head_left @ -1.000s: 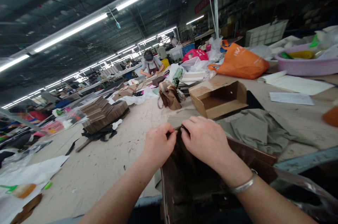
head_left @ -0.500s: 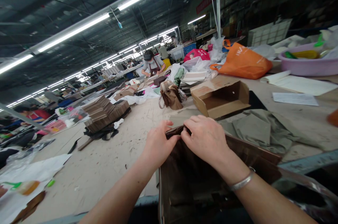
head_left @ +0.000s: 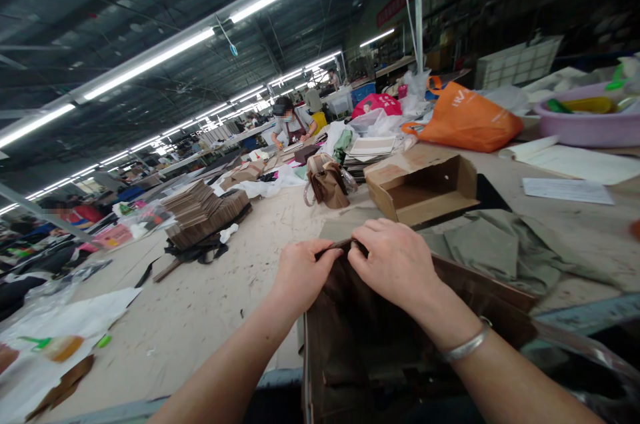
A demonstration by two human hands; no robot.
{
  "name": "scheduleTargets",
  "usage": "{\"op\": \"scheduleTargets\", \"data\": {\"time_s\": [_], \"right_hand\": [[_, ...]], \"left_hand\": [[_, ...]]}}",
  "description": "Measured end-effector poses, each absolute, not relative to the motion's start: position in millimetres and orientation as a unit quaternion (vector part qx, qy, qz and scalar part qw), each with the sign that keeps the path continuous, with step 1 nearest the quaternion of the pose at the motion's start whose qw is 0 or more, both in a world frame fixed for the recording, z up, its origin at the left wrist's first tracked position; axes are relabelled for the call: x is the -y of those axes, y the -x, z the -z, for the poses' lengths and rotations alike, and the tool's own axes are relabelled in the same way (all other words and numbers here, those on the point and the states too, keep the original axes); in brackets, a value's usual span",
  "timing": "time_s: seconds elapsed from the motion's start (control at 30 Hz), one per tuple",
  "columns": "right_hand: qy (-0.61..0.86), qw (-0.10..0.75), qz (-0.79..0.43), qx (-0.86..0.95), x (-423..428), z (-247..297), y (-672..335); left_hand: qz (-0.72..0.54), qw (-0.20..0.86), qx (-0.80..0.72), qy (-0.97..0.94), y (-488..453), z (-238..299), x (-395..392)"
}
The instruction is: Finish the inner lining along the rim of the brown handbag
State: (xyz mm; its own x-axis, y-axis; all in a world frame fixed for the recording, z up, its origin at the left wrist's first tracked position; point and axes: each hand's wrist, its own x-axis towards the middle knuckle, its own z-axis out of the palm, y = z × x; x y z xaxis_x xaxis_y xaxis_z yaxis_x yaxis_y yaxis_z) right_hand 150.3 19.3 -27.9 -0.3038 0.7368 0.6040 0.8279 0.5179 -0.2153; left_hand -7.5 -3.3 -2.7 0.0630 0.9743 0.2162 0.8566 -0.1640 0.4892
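Observation:
A dark brown bag, its mouth facing me, stands at the table's near edge. My left hand pinches the bag's far upper rim between thumb and fingers. Close beside it, my right hand is closed over the same rim, with fingers curled and a silver bangle on the wrist. The two thumbs nearly meet at the rim. Much of the bag's inside is in shadow, and my forearms cover part of its sides. Grey-green cloth lies crumpled on the table just beyond the bag, to the right.
An open cardboard box and a small brown handbag stand ahead. Stacked brown pieces sit to the left, a glue bottle nearer. An orange bag and purple basin are at right. A co-worker works farther off.
Both hands stay on the rim. The left fingers have closed down onto it, and the gap at the rim has narrowed. The view has shifted slightly, so the surroundings appear farther right.

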Motion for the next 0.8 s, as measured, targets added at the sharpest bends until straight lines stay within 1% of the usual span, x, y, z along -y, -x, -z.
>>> {"op": "scheduleTargets", "data": {"time_s": [0.27, 0.47, 0.8], "right_hand": [[0.485, 0.327, 0.056, 0.809, -19.2, 27.2, -151.3], [0.493, 0.321, 0.056, 0.807, -18.8, 26.4, -152.4], [0.492, 0.316, 0.058, 0.810, -17.8, 25.0, -153.4]], "left_hand": [[-0.243, 0.112, -0.647, -0.714, 7.2, 3.5, 2.2], [-0.314, 0.095, -0.642, -0.693, 7.5, 7.9, 3.8], [-0.303, 0.107, -0.636, -0.702, 6.6, 8.3, 1.6]]}}
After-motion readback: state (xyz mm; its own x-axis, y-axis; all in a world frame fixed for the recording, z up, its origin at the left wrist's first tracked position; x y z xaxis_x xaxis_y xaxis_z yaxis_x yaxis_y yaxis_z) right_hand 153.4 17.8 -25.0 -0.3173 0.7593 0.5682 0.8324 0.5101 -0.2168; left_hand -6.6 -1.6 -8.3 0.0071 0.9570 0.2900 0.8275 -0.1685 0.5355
